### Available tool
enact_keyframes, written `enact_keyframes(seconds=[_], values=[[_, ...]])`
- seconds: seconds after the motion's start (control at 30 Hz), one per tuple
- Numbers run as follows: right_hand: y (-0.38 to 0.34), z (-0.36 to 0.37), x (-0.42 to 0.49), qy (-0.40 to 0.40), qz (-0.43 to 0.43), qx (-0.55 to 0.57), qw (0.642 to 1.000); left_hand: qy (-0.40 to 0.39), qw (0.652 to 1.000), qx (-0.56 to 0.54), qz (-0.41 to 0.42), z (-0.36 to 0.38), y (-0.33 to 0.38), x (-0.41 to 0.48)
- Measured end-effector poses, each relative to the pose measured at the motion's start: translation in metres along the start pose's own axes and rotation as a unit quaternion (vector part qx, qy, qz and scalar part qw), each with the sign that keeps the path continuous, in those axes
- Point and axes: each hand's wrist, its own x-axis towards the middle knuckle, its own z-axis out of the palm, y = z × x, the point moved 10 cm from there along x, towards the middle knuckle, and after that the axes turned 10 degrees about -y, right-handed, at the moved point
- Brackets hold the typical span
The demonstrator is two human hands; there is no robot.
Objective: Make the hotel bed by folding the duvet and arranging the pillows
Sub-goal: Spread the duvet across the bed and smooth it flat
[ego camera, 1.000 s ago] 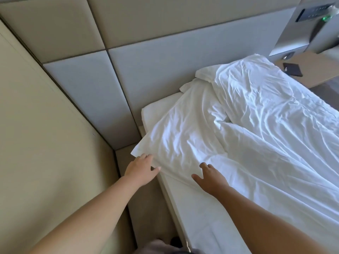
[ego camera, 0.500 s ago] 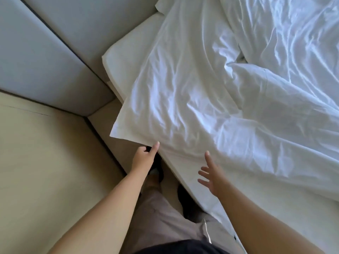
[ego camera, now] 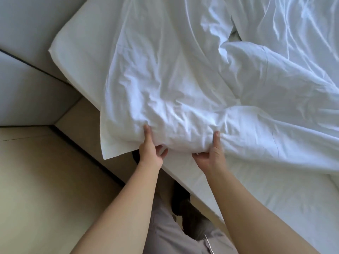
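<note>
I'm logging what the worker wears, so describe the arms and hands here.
The left forearm and right forearm are bare; no sleeve shows. The left hand and right hand show no glove, ring, watch or bracelet. Below them, light grey trousers.

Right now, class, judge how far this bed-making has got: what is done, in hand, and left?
Done: only the sheet looks smooth on the mattress. In hand: the left hand and right hand grip the near edge of the pillow, thumbs on top. Left: the duvet lies rumpled and unfolded beside it, and the pillow is not yet arranged.
</note>
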Motion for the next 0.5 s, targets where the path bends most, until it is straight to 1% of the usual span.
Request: enact_keyframes(seconds=[0.1,0.17,0.23,0.3,0.37,0.43,0.47,0.5], values=[[-0.018,0.020,-0.013,-0.005,-0.028,-0.023,0.999,-0.056,0.998,-0.017,0.019,0.031,0.016,-0.007],[-0.028,0.031,-0.026,0.001,-0.039,-0.037,0.999,-0.095,0.993,-0.063,0.033,0.051,0.031,-0.013],[-0.034,0.036,-0.041,0.010,-0.045,-0.047,0.998,-0.113,0.988,-0.093,0.044,0.065,0.047,-0.020],[-0.037,0.040,-0.057,0.015,-0.049,-0.050,0.997,-0.091,0.991,-0.080,0.046,0.073,0.063,-0.033],[-0.041,0.046,-0.073,0.020,-0.058,-0.048,0.997,-0.040,0.996,-0.051,0.061,0.076,0.081,-0.051],[-0.047,0.053,-0.086,0.029,-0.068,-0.037,0.997,0.005,0.995,0.002,0.103,0.080,0.106,-0.067],[-0.051,0.058,-0.092,0.030,-0.073,-0.030,0.996,0.008,0.990,0.025,0.136,0.087,0.121,-0.076],[-0.055,0.065,-0.096,0.026,-0.079,-0.024,0.996,-0.005,0.984,0.040,0.176,0.099,0.138,-0.084]])
